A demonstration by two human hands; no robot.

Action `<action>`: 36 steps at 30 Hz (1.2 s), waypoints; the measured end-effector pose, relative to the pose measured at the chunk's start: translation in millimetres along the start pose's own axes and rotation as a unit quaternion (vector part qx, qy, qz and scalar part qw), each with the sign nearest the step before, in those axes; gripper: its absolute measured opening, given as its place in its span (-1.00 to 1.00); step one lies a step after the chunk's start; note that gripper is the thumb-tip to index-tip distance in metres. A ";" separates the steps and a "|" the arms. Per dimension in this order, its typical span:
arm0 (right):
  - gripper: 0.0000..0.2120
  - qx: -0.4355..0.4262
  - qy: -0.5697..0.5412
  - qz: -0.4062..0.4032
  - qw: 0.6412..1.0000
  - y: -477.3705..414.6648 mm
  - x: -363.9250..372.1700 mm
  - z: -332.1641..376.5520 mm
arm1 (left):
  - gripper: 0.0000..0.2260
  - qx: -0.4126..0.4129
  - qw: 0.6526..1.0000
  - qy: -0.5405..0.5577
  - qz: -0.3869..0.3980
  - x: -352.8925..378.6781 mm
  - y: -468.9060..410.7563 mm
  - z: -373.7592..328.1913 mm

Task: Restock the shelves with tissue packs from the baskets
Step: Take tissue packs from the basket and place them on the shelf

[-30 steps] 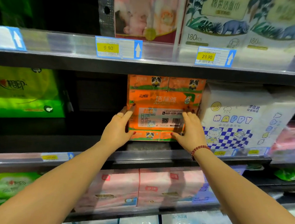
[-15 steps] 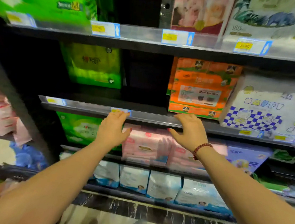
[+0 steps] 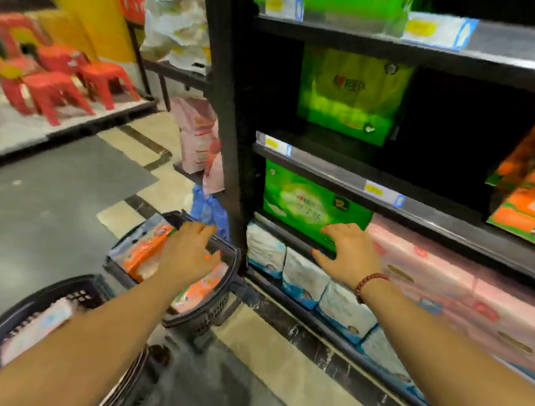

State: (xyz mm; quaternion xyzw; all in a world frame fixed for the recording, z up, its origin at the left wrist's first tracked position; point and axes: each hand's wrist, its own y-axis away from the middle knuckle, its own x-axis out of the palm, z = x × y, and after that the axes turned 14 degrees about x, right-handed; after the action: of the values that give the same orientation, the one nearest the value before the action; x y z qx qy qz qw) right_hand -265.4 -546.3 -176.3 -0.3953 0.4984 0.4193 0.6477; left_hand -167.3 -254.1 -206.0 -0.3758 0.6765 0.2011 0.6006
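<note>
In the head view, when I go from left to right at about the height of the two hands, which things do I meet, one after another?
red plastic stools → left hand → black shelf post → right hand → pink tissue packs

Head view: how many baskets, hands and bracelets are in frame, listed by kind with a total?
Baskets: 2, the far basket with orange packs in it, and the near basket
Hands: 2, the left hand and the right hand
Bracelets: 1, the bead bracelet on the right wrist
Total: 5
</note>
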 end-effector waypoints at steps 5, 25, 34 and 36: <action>-0.50 -0.034 0.004 0.053 0.998 -37.6 40.3 84.9 | -0.46 -0.077 0.997 -0.006 0.022 -5.5 40.1 83.4; -0.62 -0.105 0.001 0.257 0.961 -198.4 190.8 257.6 | -0.44 -0.278 0.953 0.078 0.088 59.4 43.0 262.8; -0.47 -0.086 0.001 0.396 0.914 -271.0 336.1 257.1 | -0.37 -0.458 0.846 0.241 0.128 188.5 4.0 276.8; -0.43 -0.073 0.001 0.424 0.903 -278.4 375.0 254.1 | -0.35 -0.509 0.804 0.289 0.104 221.5 -6.0 275.9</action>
State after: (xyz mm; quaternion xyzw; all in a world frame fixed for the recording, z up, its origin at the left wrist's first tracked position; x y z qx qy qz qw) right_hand 132.1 -347.6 -468.0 -0.1934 0.5878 0.6886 0.3779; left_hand 20.6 -117.5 -473.0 -0.5955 0.6543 0.4600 0.0753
